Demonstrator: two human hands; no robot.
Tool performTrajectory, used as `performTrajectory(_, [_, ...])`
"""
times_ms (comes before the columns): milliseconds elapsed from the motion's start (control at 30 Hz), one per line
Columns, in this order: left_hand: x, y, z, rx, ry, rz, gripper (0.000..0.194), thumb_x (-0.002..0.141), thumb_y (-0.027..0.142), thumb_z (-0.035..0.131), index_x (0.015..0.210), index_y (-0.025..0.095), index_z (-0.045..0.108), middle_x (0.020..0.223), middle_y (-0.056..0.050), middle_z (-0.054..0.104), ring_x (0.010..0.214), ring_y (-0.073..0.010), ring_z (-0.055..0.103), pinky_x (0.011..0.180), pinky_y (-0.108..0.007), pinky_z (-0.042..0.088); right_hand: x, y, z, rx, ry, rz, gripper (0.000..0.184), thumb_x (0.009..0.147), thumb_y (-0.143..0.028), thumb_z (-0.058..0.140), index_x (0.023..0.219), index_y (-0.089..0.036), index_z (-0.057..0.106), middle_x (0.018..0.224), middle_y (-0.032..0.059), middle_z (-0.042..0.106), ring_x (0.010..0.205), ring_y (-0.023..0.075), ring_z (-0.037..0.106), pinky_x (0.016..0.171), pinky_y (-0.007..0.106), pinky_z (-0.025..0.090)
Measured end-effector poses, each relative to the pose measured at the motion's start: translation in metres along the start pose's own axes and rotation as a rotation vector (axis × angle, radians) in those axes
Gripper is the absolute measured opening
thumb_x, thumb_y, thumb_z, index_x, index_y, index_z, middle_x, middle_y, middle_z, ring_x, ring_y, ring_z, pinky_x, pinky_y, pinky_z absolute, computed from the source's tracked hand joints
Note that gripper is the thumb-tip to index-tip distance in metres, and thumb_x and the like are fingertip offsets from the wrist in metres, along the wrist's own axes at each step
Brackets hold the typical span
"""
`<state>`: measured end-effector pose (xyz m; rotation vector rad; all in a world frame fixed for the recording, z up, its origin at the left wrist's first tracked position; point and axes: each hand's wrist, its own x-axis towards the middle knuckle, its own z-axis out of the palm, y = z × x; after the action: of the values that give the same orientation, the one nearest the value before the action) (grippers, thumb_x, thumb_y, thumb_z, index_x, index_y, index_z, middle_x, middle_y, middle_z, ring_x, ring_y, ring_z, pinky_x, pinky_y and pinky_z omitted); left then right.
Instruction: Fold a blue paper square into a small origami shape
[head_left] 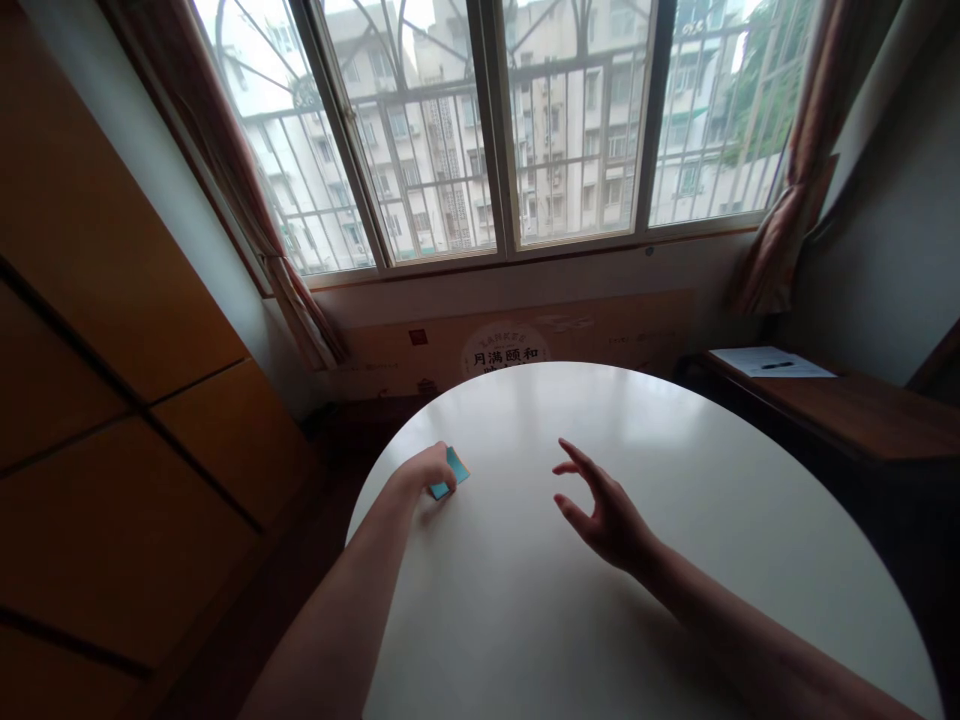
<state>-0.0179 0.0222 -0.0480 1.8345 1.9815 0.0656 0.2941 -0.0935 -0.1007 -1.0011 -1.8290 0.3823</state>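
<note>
My left hand [430,467] is closed on a small blue square pad [456,465] that looks like sticky notes, with a thin orange edge along its right side. The pad is tilted, near the left part of the round white table [525,620]; the fingers hide part of it. To the right, my right hand [604,510] hovers above the tabletop. Its thumb and fingers are spread apart with nothing between them.
Beyond the table, a printed board [592,330] leans under the barred window [570,150]. A wooden side table [862,410] at the right bears a paper sheet [742,362] and a dark pen [778,366]. Wooden cabinets [90,330] stand at the left.
</note>
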Motion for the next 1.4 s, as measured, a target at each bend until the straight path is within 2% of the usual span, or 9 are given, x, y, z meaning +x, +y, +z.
performTrajectory(267, [-0.031, 0.046, 0.027, -0.295, 0.087, 0.232, 0.021, 0.093, 0.033, 0.066, 0.100, 0.013, 0.064, 0.097, -0.005, 0.065, 0.084, -0.0178, 0.064, 0.076, -0.035, 0.056, 0.002, 0.004, 0.001, 0.100, -0.056, 0.135, 0.058, 0.088, -0.027, 0.060, 0.144, -0.023, 0.048, 0.114, 0.0096, 0.070, 0.109, 0.0265, 0.065, 0.101, 0.051, 0.048])
performTrajectory(400, [-0.059, 0.082, 0.040, -0.619, 0.152, 0.498, 0.014, 0.086, 0.026, 0.067, 0.090, 0.015, 0.059, 0.080, 0.000, 0.060, 0.076, -0.0148, 0.059, 0.074, -0.028, 0.049, 0.003, 0.005, -0.003, 0.160, -0.027, 0.191, 0.062, 0.090, -0.039, 0.063, 0.146, -0.020, 0.045, 0.115, 0.0122, 0.069, 0.103, 0.0245, 0.068, 0.087, 0.043, 0.058])
performTrajectory(533, [-0.091, 0.107, 0.062, -0.870, 0.235, 0.666, 0.026, 0.085, 0.042, 0.065, 0.089, 0.018, 0.055, 0.077, 0.000, 0.055, 0.072, -0.0154, 0.054, 0.068, -0.027, 0.045, 0.004, -0.006, -0.014, 0.271, 0.089, 0.129, 0.052, 0.083, -0.039, 0.075, 0.129, -0.020, 0.060, 0.110, 0.0118, 0.070, 0.092, 0.0221, 0.067, 0.072, 0.034, 0.057])
performTrajectory(667, [-0.115, 0.114, 0.080, -0.958, 0.232, 0.748, 0.023, 0.086, 0.039, 0.069, 0.084, 0.018, 0.059, 0.082, -0.002, 0.059, 0.078, -0.0167, 0.056, 0.074, -0.028, 0.047, 0.003, -0.022, -0.023, 0.303, 0.142, 0.041, 0.014, 0.087, -0.032, 0.073, 0.088, -0.019, 0.074, 0.087, 0.0070, 0.069, 0.066, 0.0147, 0.058, 0.050, 0.025, 0.043])
performTrajectory(833, [-0.130, 0.111, 0.079, -0.963, 0.250, 0.888, 0.023, 0.091, 0.023, 0.065, 0.114, 0.022, 0.063, 0.113, -0.009, 0.064, 0.107, -0.0232, 0.063, 0.091, -0.036, 0.054, 0.001, -0.035, -0.037, 0.270, 0.168, 0.025, 0.007, 0.091, -0.024, 0.069, 0.091, -0.020, 0.074, 0.084, 0.0060, 0.067, 0.069, 0.0156, 0.060, 0.053, 0.026, 0.047])
performTrajectory(1000, [-0.139, 0.107, 0.071, -0.944, 0.280, 0.969, 0.027, 0.098, 0.015, 0.054, 0.112, 0.030, 0.071, 0.109, -0.003, 0.070, 0.095, -0.0171, 0.069, 0.078, -0.030, 0.061, -0.001, -0.042, -0.047, 0.193, 0.179, -0.045, 0.019, 0.091, -0.013, 0.066, 0.103, -0.025, 0.074, 0.091, 0.0053, 0.068, 0.076, 0.0169, 0.065, 0.060, 0.028, 0.053])
performTrajectory(1200, [-0.145, 0.106, 0.067, -0.946, 0.368, 0.851, 0.021, 0.090, 0.015, 0.068, 0.100, 0.029, 0.078, 0.091, -0.001, 0.078, 0.073, -0.0146, 0.072, 0.069, -0.025, 0.061, -0.005, -0.050, -0.046, 0.217, 0.146, -0.049, 0.031, 0.092, -0.010, 0.062, 0.114, -0.029, 0.072, 0.093, 0.0062, 0.069, 0.070, 0.0165, 0.065, 0.054, 0.028, 0.056])
performTrajectory(1300, [-0.149, 0.112, 0.064, -1.138, 0.256, 0.667, 0.005, 0.085, 0.023, 0.075, 0.087, 0.023, 0.080, 0.078, -0.002, 0.077, 0.060, -0.0146, 0.069, 0.056, -0.024, 0.060, -0.008, -0.049, -0.043, 0.254, 0.136, 0.019, 0.024, 0.091, -0.013, 0.066, 0.108, -0.028, 0.074, 0.091, 0.0070, 0.071, 0.071, 0.0183, 0.065, 0.054, 0.028, 0.055])
performTrajectory(1400, [-0.150, 0.115, 0.061, -1.308, 0.073, 0.546, 0.013, 0.076, 0.030, 0.083, 0.078, 0.018, 0.079, 0.069, -0.004, 0.074, 0.055, -0.0148, 0.065, 0.050, -0.023, 0.059, -0.011, -0.044, -0.039, 0.380, 0.087, 0.236, 0.008, 0.089, -0.023, 0.071, 0.096, -0.023, 0.075, 0.074, 0.0050, 0.067, 0.058, 0.0160, 0.059, 0.044, 0.025, 0.047])
